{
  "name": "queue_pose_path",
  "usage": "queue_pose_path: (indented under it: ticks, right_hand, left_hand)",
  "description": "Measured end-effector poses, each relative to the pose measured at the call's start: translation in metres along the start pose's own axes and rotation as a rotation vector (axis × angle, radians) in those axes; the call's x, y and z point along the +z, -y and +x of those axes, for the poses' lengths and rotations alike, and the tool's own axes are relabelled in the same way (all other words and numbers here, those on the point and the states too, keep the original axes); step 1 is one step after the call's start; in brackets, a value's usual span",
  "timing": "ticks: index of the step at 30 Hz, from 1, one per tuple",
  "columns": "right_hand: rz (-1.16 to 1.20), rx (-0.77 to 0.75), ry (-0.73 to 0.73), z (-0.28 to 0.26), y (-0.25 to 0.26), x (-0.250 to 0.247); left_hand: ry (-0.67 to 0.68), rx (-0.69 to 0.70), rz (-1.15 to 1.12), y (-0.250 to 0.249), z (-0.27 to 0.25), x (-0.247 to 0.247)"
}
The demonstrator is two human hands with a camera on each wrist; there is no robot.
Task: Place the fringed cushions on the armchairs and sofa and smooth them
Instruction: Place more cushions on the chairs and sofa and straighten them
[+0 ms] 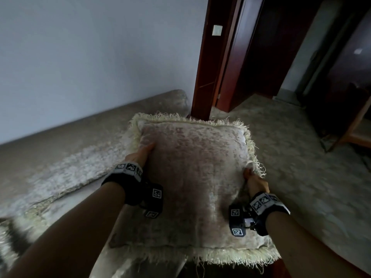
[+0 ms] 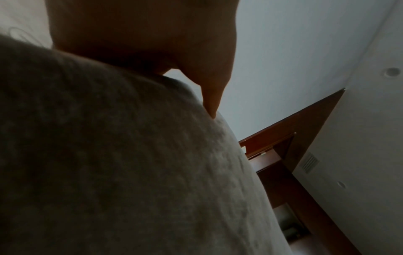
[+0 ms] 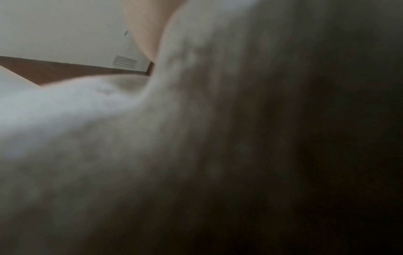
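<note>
A pale velvet fringed cushion (image 1: 192,167) is held flat in front of me, over the right end of the sofa (image 1: 70,157). My left hand (image 1: 140,155) grips its left edge with the thumb on top; the other fingers are hidden beneath. My right hand (image 1: 254,180) pinches the right edge at the fringe. In the left wrist view a fingertip (image 2: 212,110) presses into the cushion (image 2: 109,155). The right wrist view is filled by blurred cushion fabric (image 3: 196,155).
The sofa runs along a pale wall (image 1: 100,57). More fringe (image 1: 22,227) shows at the lower left. A dark red door frame (image 1: 206,77) stands just behind the sofa's end. Patterned carpet (image 1: 301,157) spreads to the right, where wooden furniture (image 1: 351,127) stands.
</note>
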State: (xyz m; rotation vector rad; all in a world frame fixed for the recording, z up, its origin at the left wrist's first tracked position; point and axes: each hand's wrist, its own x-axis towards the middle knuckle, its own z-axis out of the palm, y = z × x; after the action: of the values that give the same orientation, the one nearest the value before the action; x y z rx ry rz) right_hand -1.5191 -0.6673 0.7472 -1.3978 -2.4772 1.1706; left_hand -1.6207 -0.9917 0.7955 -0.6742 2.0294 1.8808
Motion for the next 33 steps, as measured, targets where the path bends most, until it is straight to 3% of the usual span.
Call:
queue_pose_path:
  ticks: [2,6,7,13,18,21,25,27,30,33]
  right_hand:
    - [-0.003,0.002,0.017,0.056,0.018,0.014]
    - [-0.057,-0.048,0.048,0.159,0.06,0.037]
    - [-0.061,-0.057,0.066,0.187,0.075,0.045]
    - [-0.197,-0.158,0.123,0.328,0.155,0.076]
    - [-0.245,-0.228,0.213,0.419,0.228,0.107]
    - [-0.244,-0.289,0.309,0.47,0.265,0.143]
    - [-0.023,-0.326,0.424,0.538,0.299,0.206]
    - [0.041,-0.353,0.445,0.574,0.303,0.23]
    - [-0.095,-0.335,0.539,0.607,0.298,0.243]
    - [-0.209,-0.358,0.648,0.622,0.287,0.256]
  left_hand:
    - [0.022,-0.016,-0.03,-0.01,0.069,0.03]
    - [-0.004,-0.083,-0.1,0.008,0.302,0.086]
    - [-0.013,-0.115,-0.111,0.003,0.33,0.101]
    - [-0.15,-0.151,-0.161,-0.082,0.28,0.18]
    - [-0.217,-0.167,-0.173,-0.094,0.346,0.204]
    - [-0.251,-0.186,-0.089,-0.109,0.355,0.219]
    - [-0.381,-0.187,0.051,-0.094,0.393,0.241]
    - [-0.496,-0.286,0.155,-0.074,0.413,0.26]
    - [-0.597,-0.453,0.348,-0.036,0.43,0.289]
    - [-0.591,-0.478,0.42,-0.014,0.437,0.311]
